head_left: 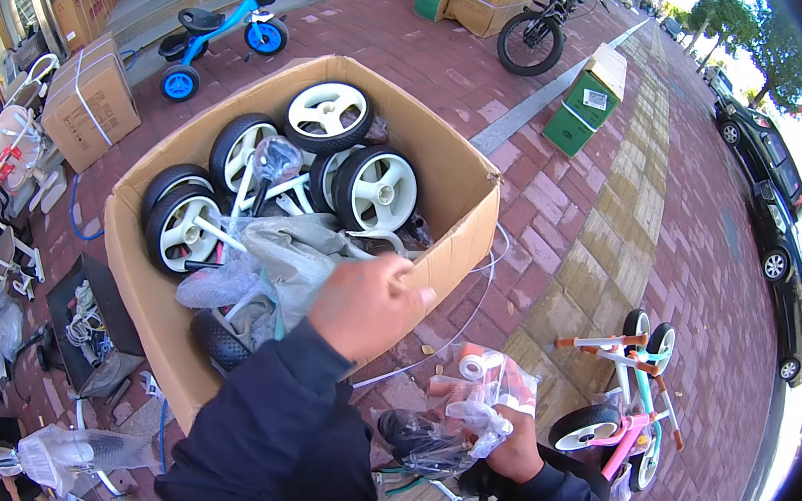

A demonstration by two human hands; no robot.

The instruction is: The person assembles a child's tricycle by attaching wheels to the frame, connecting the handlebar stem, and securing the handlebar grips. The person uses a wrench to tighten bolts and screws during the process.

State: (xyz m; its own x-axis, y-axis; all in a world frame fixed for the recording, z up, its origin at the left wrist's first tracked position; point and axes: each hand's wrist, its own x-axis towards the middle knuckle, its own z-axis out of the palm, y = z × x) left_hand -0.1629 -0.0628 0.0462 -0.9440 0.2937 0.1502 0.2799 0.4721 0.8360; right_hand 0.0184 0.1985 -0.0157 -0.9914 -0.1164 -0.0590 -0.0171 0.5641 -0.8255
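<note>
My left hand (368, 305) is over the near rim of a large open cardboard box (465, 238). Its fingers are curled closed; anything they might hold is hidden. In the box are several white-spoked wheels (377, 189) with black tyres, white frame tubes, clear plastic wrap (210, 286) and grey wrapping (291, 254). The grey wrapping lies just beyond my left hand. Lower and to the right, my right hand (515, 445) grips a clear plastic bag (439, 441) with dark parts inside. Orange-and-white pieces (475, 366) in plastic lie beside it.
A small pink-and-teal balance bike (631, 412) is at the right. A wrench (446, 492) lies below my hands. At the left are a black bin (90, 329) and plastic-wrapped parts (71, 456). A blue tricycle (220, 37) and green cartons (588, 102) stand farther off.
</note>
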